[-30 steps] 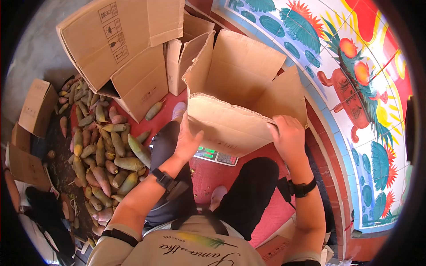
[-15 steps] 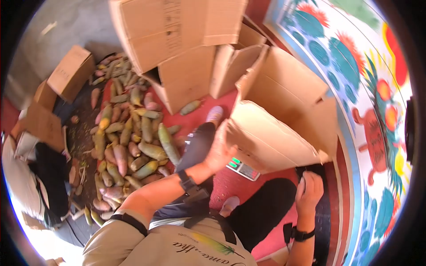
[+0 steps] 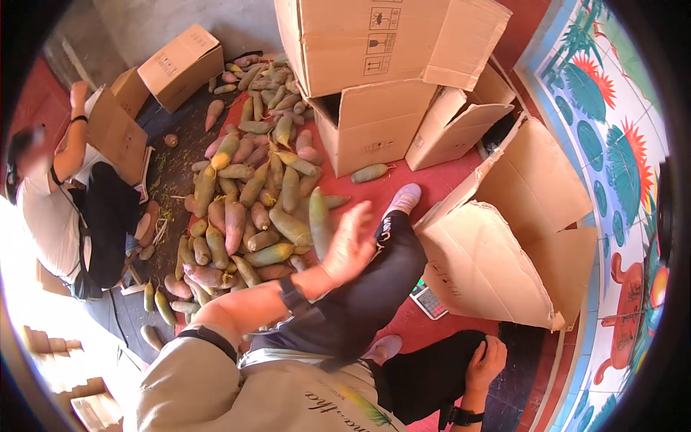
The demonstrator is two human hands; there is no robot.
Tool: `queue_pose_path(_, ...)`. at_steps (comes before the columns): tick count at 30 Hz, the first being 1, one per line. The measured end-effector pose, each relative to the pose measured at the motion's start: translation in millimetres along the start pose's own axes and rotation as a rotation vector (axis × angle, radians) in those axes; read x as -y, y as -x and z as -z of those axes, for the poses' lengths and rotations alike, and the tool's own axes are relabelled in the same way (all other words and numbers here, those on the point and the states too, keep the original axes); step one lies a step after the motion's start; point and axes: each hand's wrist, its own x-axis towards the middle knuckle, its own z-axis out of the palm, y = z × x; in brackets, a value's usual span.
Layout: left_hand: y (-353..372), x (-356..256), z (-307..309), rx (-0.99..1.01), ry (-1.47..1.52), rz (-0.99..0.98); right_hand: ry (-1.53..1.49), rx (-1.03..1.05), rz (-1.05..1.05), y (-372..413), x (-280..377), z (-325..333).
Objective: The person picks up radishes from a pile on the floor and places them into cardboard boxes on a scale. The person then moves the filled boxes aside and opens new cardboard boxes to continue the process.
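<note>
My left hand (image 3: 351, 248) is open, its fingers spread in the air above my bent left leg. Just beyond it lies a long green radish (image 3: 319, 216), on the edge of a large heap of green and reddish radishes (image 3: 234, 223). A gap between hand and radish cannot be judged. My right hand (image 3: 486, 363) rests at my right knee with fingers curled. Something dark shows beside its thumb, perhaps only trouser cloth. A big open cardboard box (image 3: 482, 266) stands ahead on the right, above a scale (image 3: 432, 302) with green lit digits.
More cardboard boxes (image 3: 378, 119) are stacked at the back. One radish (image 3: 370, 173) lies alone on the red mat (image 3: 353, 191). At left, another person (image 3: 54, 209) sits beside a box (image 3: 119, 137). A painted tile wall (image 3: 619, 165) borders the right.
My view has swung left, so the heap and boxes appear further right. My left hand has moved from beside the open box towards the radishes. My right hand has lowered against the knee.
</note>
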Motion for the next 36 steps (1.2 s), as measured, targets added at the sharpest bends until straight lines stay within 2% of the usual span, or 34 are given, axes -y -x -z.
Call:
queue_pose_path(1, 1.4, 28.2, 16.7, -0.036, -0.074, 0.040, -0.006, 0.008, 0.004, 1.1, -1.0, -0.3)
queue_pose_path(3, 11.2, 71.9, 60.5, -0.095, -0.585, 0.082, 0.000, 0.009, -0.013, 2.8, -3.6, -1.2)
queue_pose_path(5, 18.5, 71.5, 102.3, 0.052, -0.913, 0.285, 0.006, 0.022, -0.017, 5.8, -7.2, -2.0)
queue_pose_path(7, 46.1, 137.2, 148.2, -0.128, -0.951, 0.621, 0.017, 0.028, -0.028, 5.5, -6.7, -2.0)
queue_pose_path(9, 69.4, 152.1, 179.7, -0.085, -1.172, 0.762, 0.005, 0.043, -0.047, 3.6, -3.4, 0.0)
queue_pose_path(11, 95.5, 177.2, 202.8, 0.107, -1.283, 0.906, 0.022, 0.038, -0.041, 3.8, -5.2, -2.0)
queue_pose_path(13, 103.5, 180.3, 203.8, 0.157, -1.393, 0.855, 0.037, 0.035, -0.029, 3.1, -5.9, -3.3)
queue_pose_path(14, 103.1, 181.3, 200.7, 0.151, -1.390, 0.847, 0.026, 0.037, -0.028, 2.3, -5.1, -3.9)
queue_pose_path(16, 104.2, 177.0, 191.3, 0.204, -1.333, 1.051, 0.019, 0.036, -0.021, 1.2, -2.9, -3.0)
queue_pose_path(19, 110.4, 188.4, 187.0, 0.113, -1.384, 1.011, 0.024, 0.056, -0.030, -1.0, 1.5, -1.8)
queue_pose_path(20, 107.1, 187.1, 185.5, 0.106, -1.296, 1.122, 0.022, 0.058, -0.025, -1.5, 2.2, -1.9)
queue_pose_path(21, 101.6, 178.4, 186.3, 0.098, -1.287, 1.120, 0.021, 0.060, -0.019, -2.0, 2.2, -1.9)
queue_pose_path(27, 91.4, 174.1, 194.6, 0.173, -1.119, 1.122, 0.035, 0.037, 0.001, -0.3, -0.9, -6.2)
queue_pose_path(29, 93.3, 175.1, 199.4, 0.109, -0.871, 1.191, 0.038, 0.027, 0.004, -1.1, 0.9, -5.8)
queue_pose_path(30, 91.2, 168.2, 200.2, 0.101, -0.866, 1.188, 0.038, 0.025, 0.003, -1.6, 2.2, -5.7)
queue_pose_path(32, 89.6, 149.1, 205.1, 0.058, -0.313, 1.284, 0.038, 0.008, 0.031, -2.3, 0.9, -7.3)
queue_pose_path(33, 90.0, 139.9, 203.3, 0.049, -0.304, 1.280, 0.038, -0.003, 0.051, -2.8, -0.1, -8.0)
queue_pose_path(35, 88.7, 117.1, 191.5, -0.030, -0.135, 1.070, 0.035, 0.001, 0.057, -2.5, -1.9, -9.3)
queue_pose_path(36, 85.2, 98.0, 185.6, -0.037, -0.126, 1.065, 0.033, 0.009, 0.050, -2.7, -2.2, -9.0)
